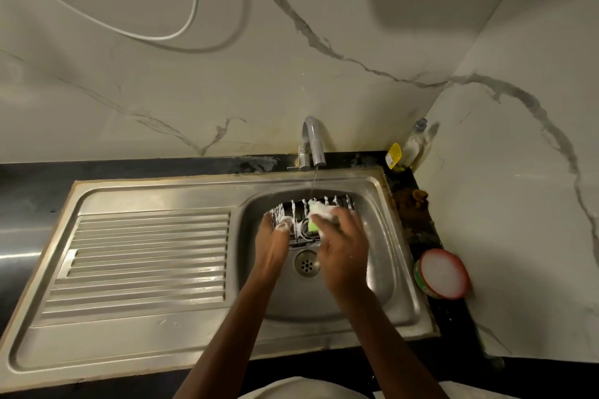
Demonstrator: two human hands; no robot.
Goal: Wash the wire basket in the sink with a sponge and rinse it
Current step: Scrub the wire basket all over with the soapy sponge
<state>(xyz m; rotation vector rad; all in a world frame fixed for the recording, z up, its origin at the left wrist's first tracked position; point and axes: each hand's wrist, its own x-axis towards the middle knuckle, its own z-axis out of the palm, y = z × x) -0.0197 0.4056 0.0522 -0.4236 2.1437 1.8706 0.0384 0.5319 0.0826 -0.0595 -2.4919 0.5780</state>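
**Wire basket under sponge contact in sink bowl**

The dark, foam-coated wire basket [308,217] sits in the round bowl of the stainless-steel sink [382,272], at the far side of the bowl, directly below the curved grey metal faucet [312,142]. A thin stream of water [313,183] falls from the spout onto the basket's far edge. The basket is just beyond the perforated round drain [306,264].

The left hand [272,243] holds the basket's left side; its fingers are curled over the wires and their tips are covered in white lather. The right hand [343,246] grips a yellow-green sponge thick with white foam [319,215]; its fingers are closed around the sponge, which is pressed against the upper part of the basket, right of centre.

The ribbed steel draining board [146,259] lies to the left of the bowl. On the dark counter strip to the right of the sink stands a round red-rimmed tub with white contents [442,274]. In the far right corner, against the marble-patterned wall, stand a clear plastic bottle with a grey cap [413,142] and a small yellow packet [393,155] beside it.
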